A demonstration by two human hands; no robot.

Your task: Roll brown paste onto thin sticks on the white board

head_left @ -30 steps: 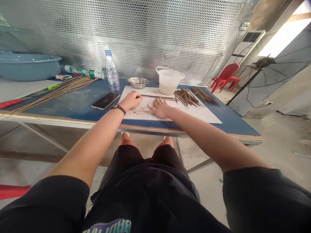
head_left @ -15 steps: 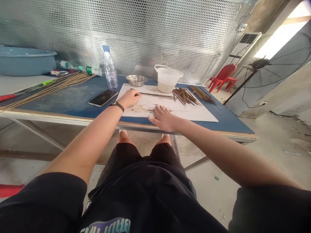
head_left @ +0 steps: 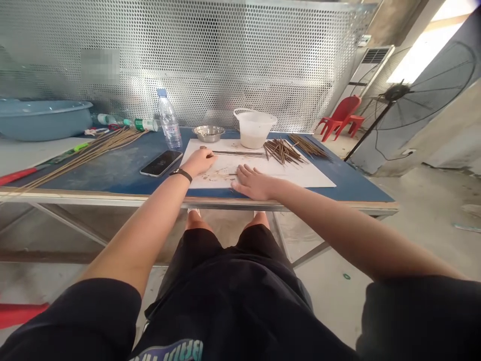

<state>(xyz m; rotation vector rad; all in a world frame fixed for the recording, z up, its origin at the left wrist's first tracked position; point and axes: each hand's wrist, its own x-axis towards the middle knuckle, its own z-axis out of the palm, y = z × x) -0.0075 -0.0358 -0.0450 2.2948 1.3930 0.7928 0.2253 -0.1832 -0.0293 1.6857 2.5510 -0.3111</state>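
Observation:
My left hand (head_left: 200, 161), with a dark band at the wrist, rests on the left part of a white board (head_left: 311, 176). Its fingers are curled around the left ends of several thin brown sticks (head_left: 240, 154) that lie across the board. Flat on the board near its front edge lies my right hand (head_left: 255, 182), palm down with fingers stretched out. A short length of a thin stick (head_left: 233, 174) shows just left of its fingers; the rest is hidden under the hand. Brown smears mark the board between the hands.
Behind the sticks stand a white plastic bucket (head_left: 255, 131) and a metal bowl (head_left: 209, 134). Piles of brown sticks (head_left: 283, 152) lie right. At left are a phone (head_left: 161, 164), a water bottle (head_left: 170, 123), long tan rods (head_left: 108, 145) and a blue basin (head_left: 45, 120).
The head view has tilted slightly, so the objects at the back appear lower. Both hands stay in nearly the same places on the board, the right still flat and the left still curled.

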